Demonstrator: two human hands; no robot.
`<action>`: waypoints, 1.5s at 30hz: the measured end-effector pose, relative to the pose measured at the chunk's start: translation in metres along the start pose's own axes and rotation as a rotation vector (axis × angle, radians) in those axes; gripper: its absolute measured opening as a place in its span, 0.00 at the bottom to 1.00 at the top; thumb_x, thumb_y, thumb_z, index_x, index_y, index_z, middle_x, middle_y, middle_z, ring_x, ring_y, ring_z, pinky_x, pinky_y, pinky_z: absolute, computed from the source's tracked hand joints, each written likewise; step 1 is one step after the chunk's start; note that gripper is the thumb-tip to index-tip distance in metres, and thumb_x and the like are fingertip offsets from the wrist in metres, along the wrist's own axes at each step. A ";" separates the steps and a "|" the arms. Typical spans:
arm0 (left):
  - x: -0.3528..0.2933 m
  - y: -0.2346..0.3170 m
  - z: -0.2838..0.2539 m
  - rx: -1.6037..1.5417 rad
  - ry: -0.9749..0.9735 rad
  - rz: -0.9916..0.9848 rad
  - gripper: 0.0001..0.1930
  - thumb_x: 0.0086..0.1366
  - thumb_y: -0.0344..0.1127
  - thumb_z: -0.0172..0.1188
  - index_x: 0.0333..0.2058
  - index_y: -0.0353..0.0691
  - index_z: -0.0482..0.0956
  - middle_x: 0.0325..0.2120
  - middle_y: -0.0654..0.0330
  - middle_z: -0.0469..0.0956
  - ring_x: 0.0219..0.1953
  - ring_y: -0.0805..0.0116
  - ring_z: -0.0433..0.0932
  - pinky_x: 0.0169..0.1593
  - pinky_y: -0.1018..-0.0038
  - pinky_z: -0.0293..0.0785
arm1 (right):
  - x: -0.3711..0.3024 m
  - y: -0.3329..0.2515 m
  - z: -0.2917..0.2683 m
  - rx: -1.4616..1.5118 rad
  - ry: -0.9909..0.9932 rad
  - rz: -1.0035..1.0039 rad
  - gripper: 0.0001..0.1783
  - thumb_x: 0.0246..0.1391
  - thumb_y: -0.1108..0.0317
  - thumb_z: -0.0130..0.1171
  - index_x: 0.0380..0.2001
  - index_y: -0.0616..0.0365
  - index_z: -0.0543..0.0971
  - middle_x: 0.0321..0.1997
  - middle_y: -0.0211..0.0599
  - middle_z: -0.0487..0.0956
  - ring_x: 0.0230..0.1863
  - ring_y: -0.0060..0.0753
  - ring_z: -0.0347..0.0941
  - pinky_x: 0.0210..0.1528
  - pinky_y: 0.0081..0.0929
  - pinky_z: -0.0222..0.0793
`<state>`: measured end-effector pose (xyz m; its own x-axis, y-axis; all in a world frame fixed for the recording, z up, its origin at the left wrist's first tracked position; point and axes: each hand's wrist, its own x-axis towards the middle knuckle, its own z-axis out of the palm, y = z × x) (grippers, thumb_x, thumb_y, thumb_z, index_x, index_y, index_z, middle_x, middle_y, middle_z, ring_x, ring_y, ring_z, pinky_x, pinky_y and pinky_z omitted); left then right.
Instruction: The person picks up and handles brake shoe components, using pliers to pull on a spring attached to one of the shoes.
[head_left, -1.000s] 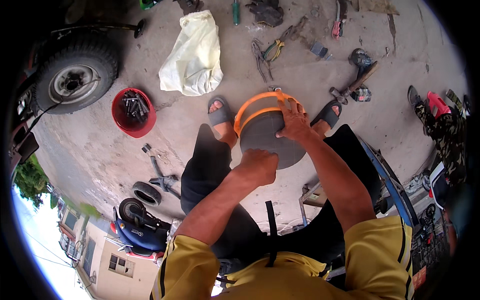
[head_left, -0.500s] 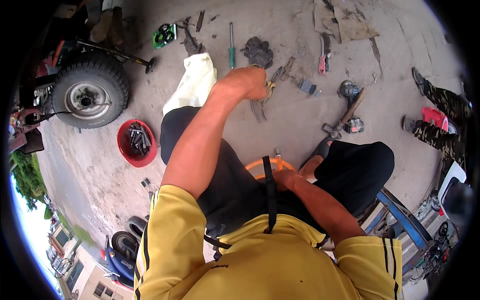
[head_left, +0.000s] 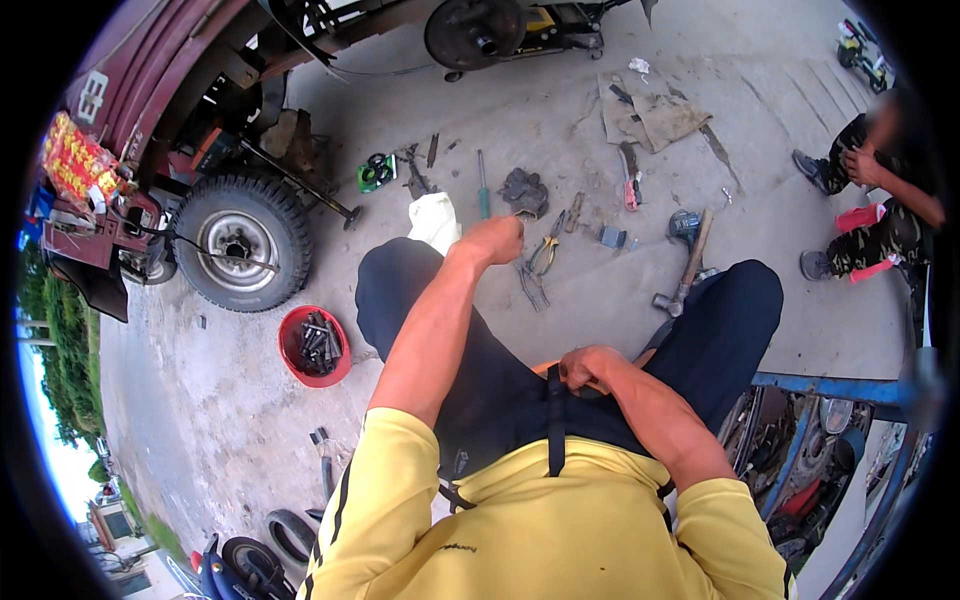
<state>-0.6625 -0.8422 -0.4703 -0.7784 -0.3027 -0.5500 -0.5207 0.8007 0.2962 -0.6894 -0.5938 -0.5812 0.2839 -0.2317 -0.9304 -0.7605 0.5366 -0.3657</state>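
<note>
My left hand reaches over the concrete floor, its fingers curled closed. A small tan bit shows at the fingertips; what it is I cannot make out. Beside this hand lie yellow-handled pliers, a green-handled screwdriver and a dark crumpled glove. A pale cloth lies by my left knee. My right hand is closed low between my thighs, next to a black strap. An orange object shows partly beside it; anything inside the fingers is hidden.
A hammer and a cordless power tool lie by my right knee. Left are a red bowl of dark metal parts and a vehicle wheel. A seated person is at far right, above a blue metal frame.
The view has tilted and shifted. My left hand has drawn slightly left of the pliers. The orange object and its metal tip near my right hand are now mostly hidden.
</note>
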 end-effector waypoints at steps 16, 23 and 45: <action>-0.069 -0.016 0.057 0.181 0.144 -0.026 0.11 0.61 0.36 0.55 0.38 0.39 0.83 0.38 0.49 0.83 0.45 0.49 0.82 0.47 0.56 0.78 | -0.130 -0.048 -0.051 -0.289 0.729 -0.201 0.28 0.52 0.57 0.66 0.55 0.57 0.76 0.50 0.47 0.81 0.53 0.52 0.77 0.53 0.45 0.73; 0.021 -0.029 0.066 0.313 0.049 0.113 0.13 0.64 0.38 0.52 0.41 0.40 0.82 0.42 0.50 0.82 0.48 0.49 0.80 0.49 0.54 0.76 | -0.253 0.008 -0.086 -0.289 1.292 -0.121 0.22 0.53 0.65 0.64 0.50 0.60 0.75 0.42 0.49 0.80 0.47 0.52 0.78 0.49 0.45 0.74; 0.278 -0.066 0.138 0.273 0.257 0.075 0.19 0.60 0.39 0.64 0.50 0.40 0.80 0.64 0.51 0.62 0.61 0.53 0.67 0.56 0.57 0.71 | -0.227 0.173 -0.105 -0.075 1.324 0.115 0.16 0.38 0.77 0.64 0.36 0.61 0.75 0.34 0.40 0.78 0.39 0.40 0.79 0.40 0.32 0.74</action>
<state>-0.7966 -0.9075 -0.7509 -0.8915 -0.3301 -0.3104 -0.3734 0.9233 0.0905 -0.9470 -0.5335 -0.4309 -0.5293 -0.8207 -0.2152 -0.7843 0.5700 -0.2449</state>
